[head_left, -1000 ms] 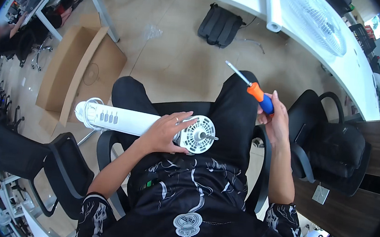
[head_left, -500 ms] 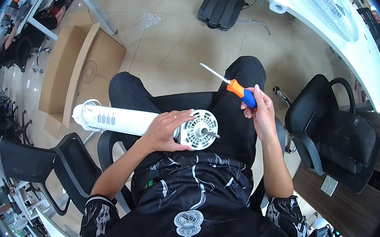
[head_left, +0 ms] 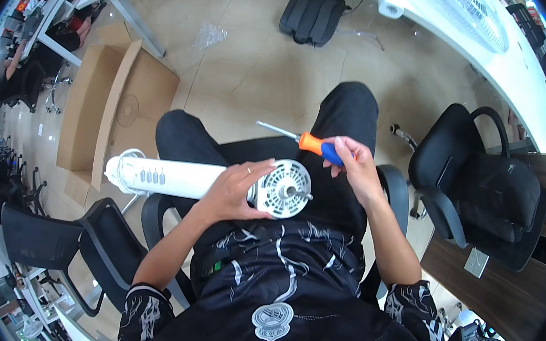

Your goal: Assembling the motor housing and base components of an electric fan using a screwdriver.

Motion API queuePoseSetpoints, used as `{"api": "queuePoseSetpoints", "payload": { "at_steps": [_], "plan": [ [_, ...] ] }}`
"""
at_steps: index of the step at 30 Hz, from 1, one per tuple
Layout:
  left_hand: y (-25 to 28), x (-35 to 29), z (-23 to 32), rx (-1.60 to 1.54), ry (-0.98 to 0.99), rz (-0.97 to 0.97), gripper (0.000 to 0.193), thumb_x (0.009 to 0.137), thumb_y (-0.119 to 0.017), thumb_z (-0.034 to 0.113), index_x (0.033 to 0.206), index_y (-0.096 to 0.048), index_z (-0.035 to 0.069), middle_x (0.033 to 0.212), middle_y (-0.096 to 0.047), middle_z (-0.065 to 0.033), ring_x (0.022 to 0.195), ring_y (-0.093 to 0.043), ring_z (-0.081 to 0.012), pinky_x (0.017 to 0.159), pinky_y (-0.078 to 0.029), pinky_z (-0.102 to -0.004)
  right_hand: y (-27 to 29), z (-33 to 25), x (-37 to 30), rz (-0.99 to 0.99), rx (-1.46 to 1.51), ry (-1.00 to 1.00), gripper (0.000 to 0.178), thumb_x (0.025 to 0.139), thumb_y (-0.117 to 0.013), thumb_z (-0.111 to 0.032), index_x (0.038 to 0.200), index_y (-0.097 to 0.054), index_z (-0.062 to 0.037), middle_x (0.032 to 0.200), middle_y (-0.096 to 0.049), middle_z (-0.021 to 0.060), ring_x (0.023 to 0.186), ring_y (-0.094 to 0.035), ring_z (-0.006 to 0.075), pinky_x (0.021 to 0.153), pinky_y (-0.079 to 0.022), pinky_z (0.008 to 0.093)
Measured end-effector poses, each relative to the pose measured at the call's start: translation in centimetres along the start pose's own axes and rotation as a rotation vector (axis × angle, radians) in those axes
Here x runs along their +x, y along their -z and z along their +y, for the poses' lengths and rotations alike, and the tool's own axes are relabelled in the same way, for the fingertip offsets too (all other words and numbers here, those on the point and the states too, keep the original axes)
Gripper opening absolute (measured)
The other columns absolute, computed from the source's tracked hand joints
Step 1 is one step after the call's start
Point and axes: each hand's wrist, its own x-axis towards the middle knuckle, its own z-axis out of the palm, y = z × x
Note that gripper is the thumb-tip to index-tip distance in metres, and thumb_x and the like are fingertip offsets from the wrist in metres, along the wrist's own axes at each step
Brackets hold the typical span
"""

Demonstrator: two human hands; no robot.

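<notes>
I sit on a black office chair and hold a white fan body point(head_left: 172, 178) across my lap. It is a long white column with a row of buttons and a round motor housing point(head_left: 284, 189) at its right end, shaft facing me. My left hand point(head_left: 234, 191) grips the column just beside the housing. My right hand point(head_left: 353, 167) holds a screwdriver point(head_left: 303, 140) with an orange and blue handle. Its metal tip points left, above the housing and apart from it.
A flattened cardboard box point(head_left: 110, 103) lies on the floor to the left. A black backpack point(head_left: 313, 13) lies on the floor ahead. A long white table point(head_left: 497, 61) with a fan grille runs along the upper right. Black office chairs stand at right point(head_left: 478, 185) and lower left point(head_left: 65, 248).
My right hand has swung the screwdriver down and left, from pointing up and away to lying nearly level just above the motor housing. My left hand keeps its grip on the fan body.
</notes>
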Motion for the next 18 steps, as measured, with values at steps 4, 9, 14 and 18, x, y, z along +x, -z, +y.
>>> {"api": "queuePoseSetpoints", "payload": {
  "at_steps": [4, 9, 14, 18],
  "plan": [
    [1.1, 0.4, 1.0, -0.075, 0.040, -0.006, 0.110, 0.050, -0.094, 0.049, 0.136, -0.050, -0.002, 0.135, -0.057, -0.0220, 0.119, -0.059, -0.0366, 0.100, -0.047, -0.0422, 0.0, -0.8, -0.2, -0.033, 0.088, 0.054, 0.034, 0.103, -0.055, -0.032, 0.113, -0.067, -0.0010, 0.091, -0.069, 0.0051, 0.075, -0.064, 0.0094, 0.062, -0.052, 0.0230],
    [3.6, 1.1, -0.5, -0.210, 0.196, 0.021, 0.111, 0.052, -0.095, 0.048, 0.140, -0.048, 0.000, 0.134, -0.057, -0.0205, 0.124, -0.056, -0.0353, 0.107, -0.044, -0.0418, -0.1, -2.7, 1.7, -0.344, 0.465, 0.067, 0.045, 0.100, -0.060, -0.022, 0.138, -0.051, 0.0001, 0.105, -0.068, 0.0122, 0.080, -0.069, 0.0168, 0.074, -0.058, 0.0300],
    [5.9, 2.3, -4.9, -0.326, 0.237, 0.091, 0.104, 0.056, -0.095, 0.037, 0.143, -0.048, 0.005, 0.133, -0.060, -0.0151, 0.121, -0.059, -0.0282, 0.099, -0.049, -0.0414, -3.5, -9.8, 5.2, -0.540, 0.302, 0.201, 0.036, 0.086, -0.060, -0.001, 0.120, -0.050, -0.0059, 0.096, -0.064, 0.0088, 0.078, -0.070, 0.0214, 0.065, -0.058, 0.0356],
    [5.6, 0.8, -6.7, -0.346, 0.307, 0.145, 0.099, 0.060, -0.093, 0.041, 0.142, -0.050, 0.006, 0.129, -0.063, -0.0127, 0.119, -0.061, -0.0253, 0.095, -0.049, -0.0413, -4.6, -15.1, 13.1, -0.207, 0.063, 0.220, 0.022, 0.087, -0.067, -0.011, 0.108, -0.063, -0.0055, 0.067, -0.060, 0.0042, 0.068, -0.066, 0.0193, 0.064, -0.055, 0.0309]
  ]
}}
